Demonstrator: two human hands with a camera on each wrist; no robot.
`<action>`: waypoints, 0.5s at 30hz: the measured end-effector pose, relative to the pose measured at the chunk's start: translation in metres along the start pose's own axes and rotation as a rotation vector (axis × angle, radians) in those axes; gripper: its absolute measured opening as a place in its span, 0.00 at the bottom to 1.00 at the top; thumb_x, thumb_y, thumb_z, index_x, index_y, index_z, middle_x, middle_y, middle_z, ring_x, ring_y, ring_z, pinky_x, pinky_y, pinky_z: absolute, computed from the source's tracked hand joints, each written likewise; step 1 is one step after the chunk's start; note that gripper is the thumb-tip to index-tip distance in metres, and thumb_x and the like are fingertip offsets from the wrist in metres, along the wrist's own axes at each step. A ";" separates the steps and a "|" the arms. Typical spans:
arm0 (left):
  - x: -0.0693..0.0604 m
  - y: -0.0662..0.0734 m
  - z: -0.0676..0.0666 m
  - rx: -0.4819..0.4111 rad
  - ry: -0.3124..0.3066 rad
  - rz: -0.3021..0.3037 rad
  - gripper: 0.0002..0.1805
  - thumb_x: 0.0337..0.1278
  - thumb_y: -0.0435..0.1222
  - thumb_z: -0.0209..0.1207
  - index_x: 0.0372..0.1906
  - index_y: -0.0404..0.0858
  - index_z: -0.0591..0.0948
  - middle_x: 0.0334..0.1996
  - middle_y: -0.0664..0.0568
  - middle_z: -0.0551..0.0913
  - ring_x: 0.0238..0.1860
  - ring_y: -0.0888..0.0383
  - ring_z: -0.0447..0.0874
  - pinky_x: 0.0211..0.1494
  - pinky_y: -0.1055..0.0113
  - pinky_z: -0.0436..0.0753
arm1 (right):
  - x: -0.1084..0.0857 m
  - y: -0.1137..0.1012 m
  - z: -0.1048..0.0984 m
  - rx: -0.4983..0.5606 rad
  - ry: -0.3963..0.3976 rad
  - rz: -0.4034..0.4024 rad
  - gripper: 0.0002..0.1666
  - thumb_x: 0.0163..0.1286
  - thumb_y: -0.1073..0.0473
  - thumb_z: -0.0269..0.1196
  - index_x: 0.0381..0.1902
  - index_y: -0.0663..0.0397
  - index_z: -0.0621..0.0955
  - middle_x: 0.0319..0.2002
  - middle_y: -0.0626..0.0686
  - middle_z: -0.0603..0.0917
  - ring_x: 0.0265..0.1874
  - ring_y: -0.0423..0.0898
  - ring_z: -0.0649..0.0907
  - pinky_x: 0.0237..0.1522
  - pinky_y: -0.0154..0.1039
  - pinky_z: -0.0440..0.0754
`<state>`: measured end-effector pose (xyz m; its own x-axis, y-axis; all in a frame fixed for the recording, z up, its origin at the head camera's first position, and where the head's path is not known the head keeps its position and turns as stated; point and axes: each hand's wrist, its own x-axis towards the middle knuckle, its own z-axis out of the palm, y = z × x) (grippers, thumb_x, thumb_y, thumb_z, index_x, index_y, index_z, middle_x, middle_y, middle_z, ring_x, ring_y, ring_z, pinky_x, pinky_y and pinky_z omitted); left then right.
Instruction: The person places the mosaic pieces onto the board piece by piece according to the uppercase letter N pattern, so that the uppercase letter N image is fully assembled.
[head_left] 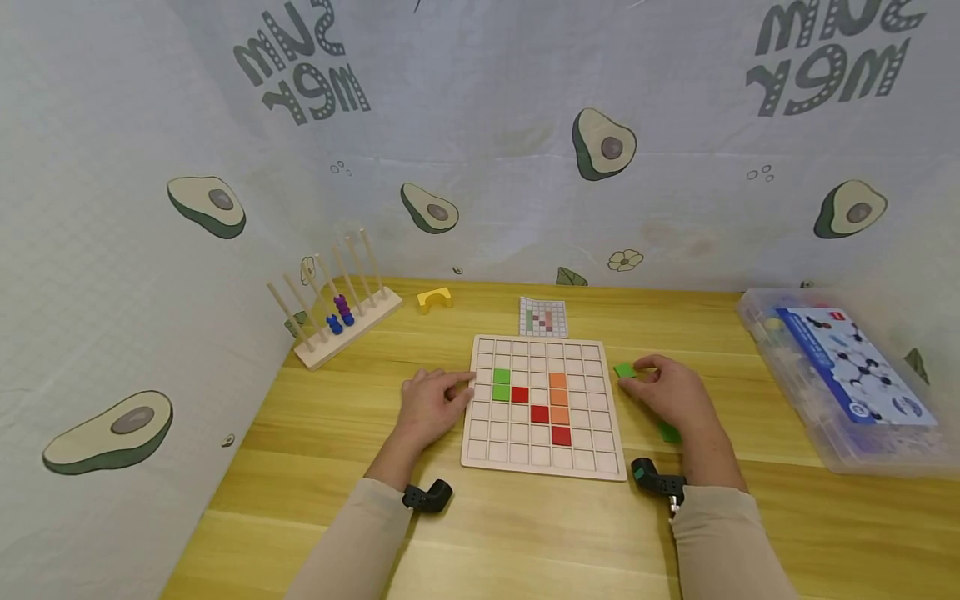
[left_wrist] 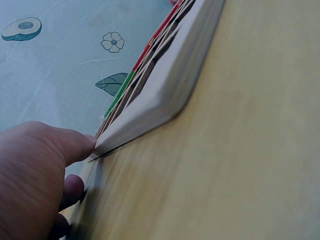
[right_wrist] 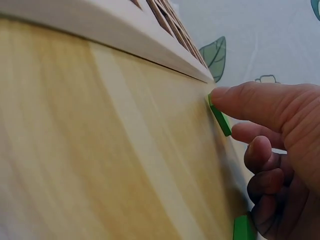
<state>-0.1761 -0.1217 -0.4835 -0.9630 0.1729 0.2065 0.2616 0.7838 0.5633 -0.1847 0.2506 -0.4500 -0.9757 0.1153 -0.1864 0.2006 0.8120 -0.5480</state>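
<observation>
A square wooden grid board [head_left: 510, 457] lies on the table with green, red and orange square tiles set in some of its cells. To its left, my left hand [head_left: 433, 408] rests with its thumb and index finger at the board's edge; in the left wrist view the thumb [left_wrist: 75, 146] touches the corner rim. Off the board's right side, my right hand [head_left: 671, 396] pinches a green tile [head_left: 625, 371] between thumb and index finger. The right wrist view has this tile [right_wrist: 220, 120] tilted at the fingertips. Another green tile [head_left: 669, 432] lies beneath the right wrist.
Behind the board lies a small printed grid card [head_left: 543, 317]. A wooden peg stand [head_left: 348, 332] with blue and purple beads stands at the back left, beside a yellow arch block [head_left: 434, 299]. A clear plastic box [head_left: 825, 417] sits at the right.
</observation>
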 end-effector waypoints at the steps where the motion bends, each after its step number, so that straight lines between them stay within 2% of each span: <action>1: 0.000 0.000 0.000 0.000 -0.001 -0.002 0.15 0.66 0.46 0.63 0.56 0.54 0.88 0.25 0.61 0.78 0.33 0.58 0.66 0.43 0.60 0.60 | 0.000 0.000 0.000 -0.003 0.000 -0.006 0.36 0.68 0.39 0.66 0.63 0.59 0.77 0.45 0.61 0.80 0.38 0.53 0.78 0.34 0.39 0.72; 8: 0.000 -0.001 0.000 0.000 -0.002 -0.008 0.15 0.67 0.46 0.63 0.55 0.54 0.88 0.24 0.61 0.77 0.34 0.59 0.67 0.44 0.60 0.60 | 0.001 0.001 0.002 -0.019 0.005 -0.022 0.36 0.68 0.38 0.65 0.62 0.60 0.77 0.47 0.64 0.82 0.40 0.55 0.80 0.37 0.41 0.74; 15: 0.001 -0.001 0.000 0.009 -0.012 -0.011 0.15 0.67 0.46 0.62 0.56 0.54 0.88 0.25 0.61 0.78 0.34 0.59 0.68 0.44 0.60 0.60 | 0.000 -0.001 0.003 -0.039 0.022 -0.027 0.33 0.70 0.41 0.65 0.59 0.61 0.78 0.43 0.62 0.84 0.37 0.53 0.80 0.36 0.41 0.74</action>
<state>-0.1769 -0.1223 -0.4839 -0.9667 0.1709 0.1906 0.2499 0.7909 0.5586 -0.1846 0.2478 -0.4521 -0.9824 0.1056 -0.1540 0.1715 0.8365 -0.5204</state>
